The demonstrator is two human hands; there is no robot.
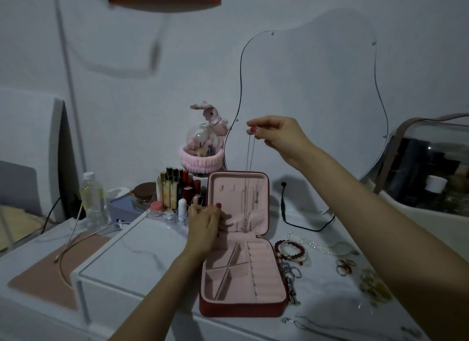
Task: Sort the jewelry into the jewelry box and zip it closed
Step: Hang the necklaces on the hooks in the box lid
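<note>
The right hand (276, 135) pinches a thin silver chain necklace (248, 168) in a narrow grip above the open red pink-lined jewelry box (241, 241), letting it hang straight into the lid; the left hand (205, 226) holds the lid's pink pocket (238, 222) open, likely to receive it.

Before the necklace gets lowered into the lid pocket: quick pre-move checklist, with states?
1. Right hand pinches the necklace top: ok.
2. Chain hangs straight, untangled: ok.
3. Jewelry box lid open and upright: ok.
4. Left hand holds the lid pocket open: cannot tell, fingers cover the edge.
5. Chain's lower end over the pocket: ok.
6. Lid hook free for the clasp: cannot tell, too small.
</note>
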